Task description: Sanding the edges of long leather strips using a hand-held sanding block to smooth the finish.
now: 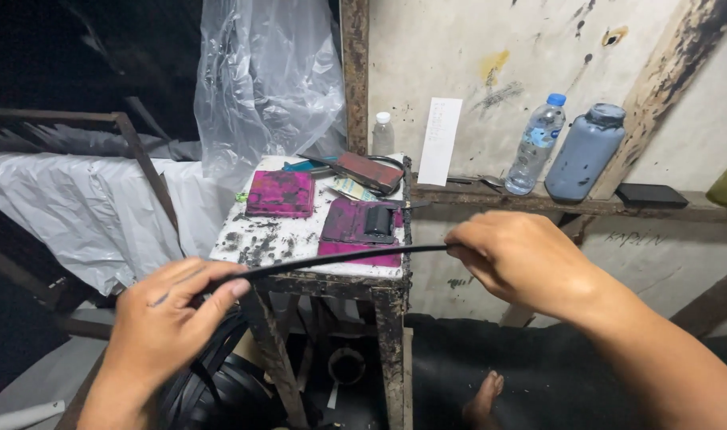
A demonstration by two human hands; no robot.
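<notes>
A thin black strip [343, 259] stretches between both hands, just in front of a small stained stand [300, 247]. My left hand [168, 318] pinches its lower left end between thumb and forefinger. My right hand [519, 259] grips the right end with closed fingers. On the stand's white top lie a magenta ink pad [281, 193], a magenta-stained tray [349, 231] with a black roller [379, 220] on it, and a dark red flat case [369, 171].
A wooden ledge [539, 203] along the stained wall holds a clear water bottle [535, 146], a grey-blue bottle [584, 154] and a black flat object [652, 195]. A small bottle [383, 133] and white paper slip [441, 141] stand behind the stand. Plastic sheeting [260, 80] hangs at left. A coil of black strips [212, 382] and a bare foot [483, 398] are below.
</notes>
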